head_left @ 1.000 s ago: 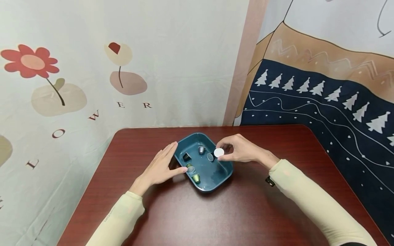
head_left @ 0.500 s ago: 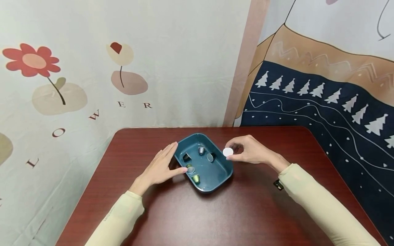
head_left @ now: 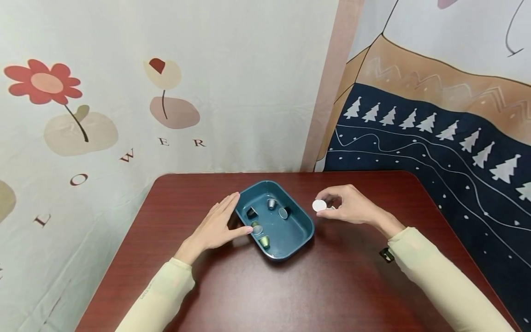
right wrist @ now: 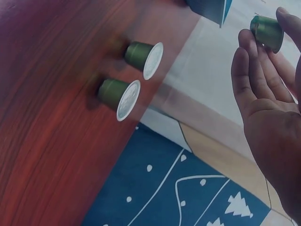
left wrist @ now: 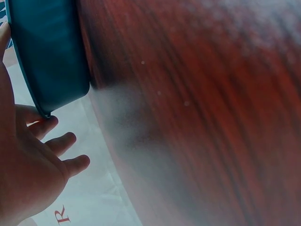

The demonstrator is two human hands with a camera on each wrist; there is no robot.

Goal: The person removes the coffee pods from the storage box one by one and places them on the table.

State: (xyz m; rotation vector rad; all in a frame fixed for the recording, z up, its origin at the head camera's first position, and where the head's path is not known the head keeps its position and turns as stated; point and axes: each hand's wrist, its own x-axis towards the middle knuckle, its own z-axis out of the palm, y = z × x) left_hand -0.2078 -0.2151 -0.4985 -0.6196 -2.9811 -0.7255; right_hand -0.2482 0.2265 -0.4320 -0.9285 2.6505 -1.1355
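A blue rectangular tray (head_left: 286, 250) sits on the table, holding several small coffee capsules, among them a light green capsule (head_left: 264, 241), a silver capsule (head_left: 271, 203) and a dark capsule (head_left: 284, 212). My left hand (head_left: 213, 226) rests against the tray's left side, fingers extended along the rim and thumb at its edge; in the left wrist view its fingertips touch the tray's corner. To the right of the tray, my right hand (head_left: 352, 205) pinches a green coffee capsule (right wrist: 268, 33) between thumb and fingers, its white lid (head_left: 319, 205) showing in the head view.
Two green capsules with pale lids, a nearer capsule (right wrist: 114, 94) and a farther capsule (right wrist: 141, 57), stand on the brown table (head_left: 265, 295) beside the right hand. The hand mostly hides them in the head view. A printed curtain (head_left: 257, 92) hangs behind the table.
My right hand has carried the pinched capsule rightward, from above the tray to beyond its right rim. My left hand and the tray have stayed put.
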